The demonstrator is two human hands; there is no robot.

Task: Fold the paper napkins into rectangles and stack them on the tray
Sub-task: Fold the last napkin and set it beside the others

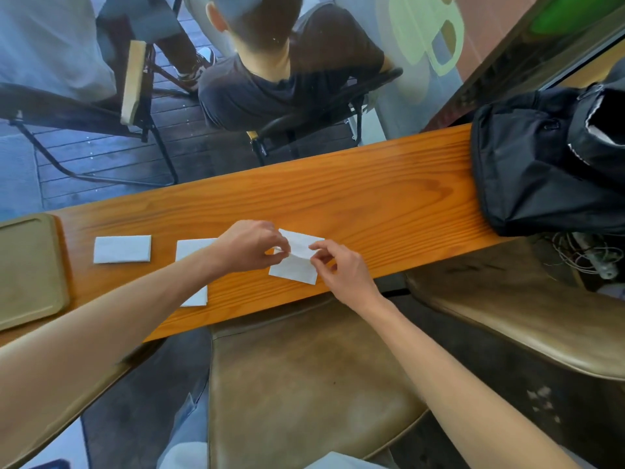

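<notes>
Napkin half-folded on counter | left fingers, right fingers pinching its crease

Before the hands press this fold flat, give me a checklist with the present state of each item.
1. Both hands on the paper: ok. The left hand and the right hand each pinch the napkin being folded at its crease line.
2. Edges lined up: cannot tell; the far flap is still raised.
3. Napkin fully on the wooden counter: ok, though its near edge sits close to the counter's edge.
4. Tray ready for stacking: ok; the visible part holds nothing.
5. Earlier napkins stacked: not ok. The folded napkin lies on the counter beside the tray.
6. Waiting napkin: cannot tell; the left forearm covers much of it.
</notes>
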